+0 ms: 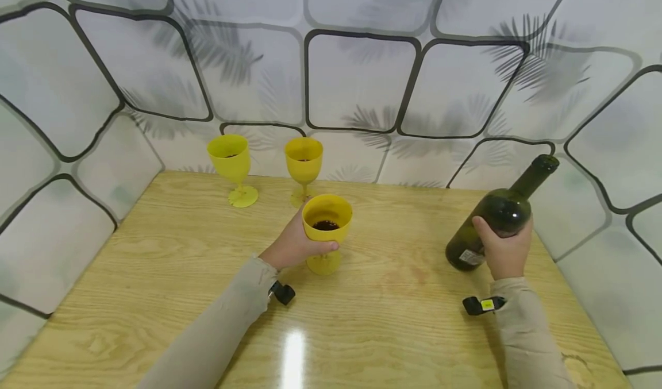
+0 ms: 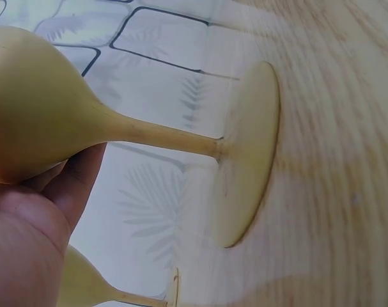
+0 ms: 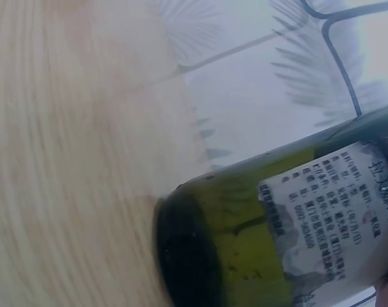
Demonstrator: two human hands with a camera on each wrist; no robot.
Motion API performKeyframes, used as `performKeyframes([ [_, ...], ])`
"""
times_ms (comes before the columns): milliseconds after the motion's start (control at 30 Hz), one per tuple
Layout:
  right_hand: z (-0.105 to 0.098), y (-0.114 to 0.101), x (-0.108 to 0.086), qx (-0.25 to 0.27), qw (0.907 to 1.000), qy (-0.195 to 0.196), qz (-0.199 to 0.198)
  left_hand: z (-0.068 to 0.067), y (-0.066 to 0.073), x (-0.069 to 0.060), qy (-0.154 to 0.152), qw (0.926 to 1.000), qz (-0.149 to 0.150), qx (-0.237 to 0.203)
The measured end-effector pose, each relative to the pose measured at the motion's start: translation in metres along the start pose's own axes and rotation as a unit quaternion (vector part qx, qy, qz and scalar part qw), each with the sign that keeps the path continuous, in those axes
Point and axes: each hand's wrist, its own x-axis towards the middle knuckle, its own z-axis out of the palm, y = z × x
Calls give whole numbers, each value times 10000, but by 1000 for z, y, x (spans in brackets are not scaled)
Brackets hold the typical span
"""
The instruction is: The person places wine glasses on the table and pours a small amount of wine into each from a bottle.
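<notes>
My left hand (image 1: 299,241) curls round the bowl of a yellow goblet (image 1: 327,206), which has a little dark liquid at its bottom. In the left wrist view the goblet's stem and round foot (image 2: 250,160) show beside the tabletop; whether the foot touches the wood I cannot tell. On the right, a dark green wine bottle (image 1: 504,212) leans with its neck up and to the right. My right hand (image 1: 509,250) grips it round the body. A white printed label (image 3: 331,220) covers part of its side in the right wrist view.
Two more yellow goblets, a left one (image 1: 229,154) and a right one (image 1: 304,152), stand at the back of the wooden table (image 1: 393,320), each with dark liquid inside. A patterned wall (image 1: 362,79) borders the table's back and sides.
</notes>
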Motion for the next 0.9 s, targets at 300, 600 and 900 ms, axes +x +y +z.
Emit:
performKeyframes([
  [300,1,0,-2,223,9995,78,-200,2,2,1,-38,9997,-137,188],
  [600,0,-3,-5,296,9994,63,-191,9,5,15,107,9972,-502,549],
  [900,2,0,-4,350,9991,89,-237,25,3,58,171,9953,-370,877],
])
